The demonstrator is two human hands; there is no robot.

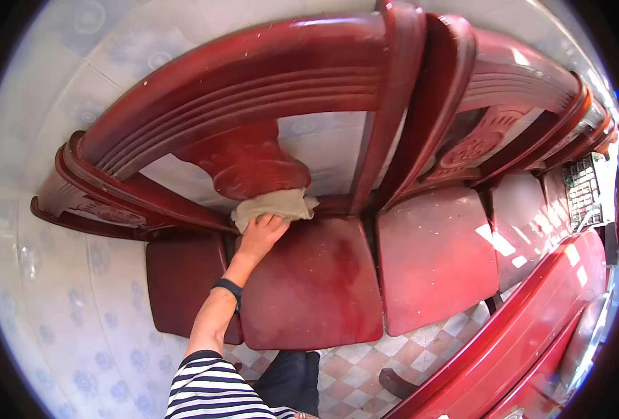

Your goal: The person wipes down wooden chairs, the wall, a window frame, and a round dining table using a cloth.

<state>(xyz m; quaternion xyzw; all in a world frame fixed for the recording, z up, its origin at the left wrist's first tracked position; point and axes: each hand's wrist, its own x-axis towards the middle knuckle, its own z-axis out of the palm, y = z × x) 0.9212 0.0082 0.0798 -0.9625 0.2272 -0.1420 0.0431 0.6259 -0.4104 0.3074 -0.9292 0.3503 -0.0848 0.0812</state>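
My left hand (262,236), with a dark band on the wrist, is closed on a beige cloth (274,207). It presses the cloth against the lower end of the carved back panel (253,160), where the panel meets the rear of a red wooden seat (309,286). The cloth is bunched and partly covered by my fingers. Dust specks and streaks show on the seat's glossy surface. At the bottom frame edge, a sliver of skin (304,415) may belong to my right hand; its fingers are hidden.
More red seats stand at left (187,283) and right (436,262) under curved, carved backrests. A red table (526,328) edges in at lower right. A white rack-like object (585,188) is at far right. Checkered tiles (355,366) cover the floor; a pale patterned wall (65,279) is left.
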